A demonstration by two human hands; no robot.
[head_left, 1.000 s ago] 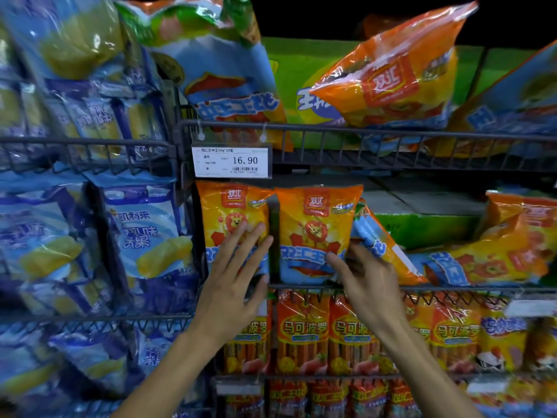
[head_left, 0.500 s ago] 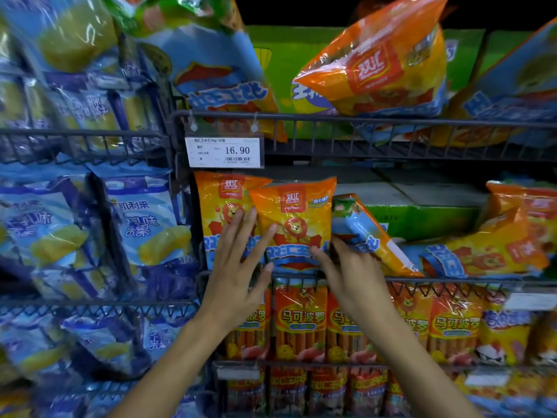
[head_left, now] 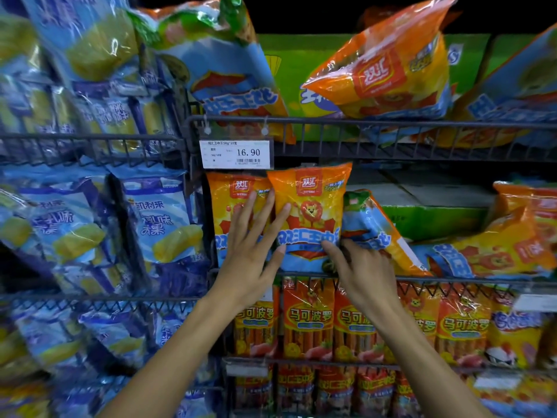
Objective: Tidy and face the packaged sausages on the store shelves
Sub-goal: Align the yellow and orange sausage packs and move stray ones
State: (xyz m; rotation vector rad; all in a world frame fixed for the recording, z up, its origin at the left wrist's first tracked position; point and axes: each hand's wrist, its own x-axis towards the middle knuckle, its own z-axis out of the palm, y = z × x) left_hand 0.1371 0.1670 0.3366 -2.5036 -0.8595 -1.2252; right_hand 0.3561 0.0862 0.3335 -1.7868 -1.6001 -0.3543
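Observation:
An orange lion-printed sausage pack [head_left: 310, 206] stands upright on the wire shelf [head_left: 452, 279], and its left edge overlaps a matching pack [head_left: 229, 206]. My left hand [head_left: 253, 245] lies flat with fingers spread across the seam between the two packs. My right hand [head_left: 361, 267] pinches the middle pack's lower right corner, thumb on the front and fingers behind. A third pack [head_left: 373, 230] leans sideways against it on the right. More orange packs [head_left: 506, 245] lie slumped further right.
A price tag reading 16.90 [head_left: 236, 153] hangs on the rail above. Blue corn-sausage packs [head_left: 156, 218] fill the left bay. Red stick-sausage packs [head_left: 307, 321] line the shelf below. Green cartons [head_left: 428, 221] sit behind, and loose bags [head_left: 382, 73] lie on the top shelf.
The middle orange pack has slid left and now overlaps the left pack. Both hands moved up and left with it, and the view has drawn closer.

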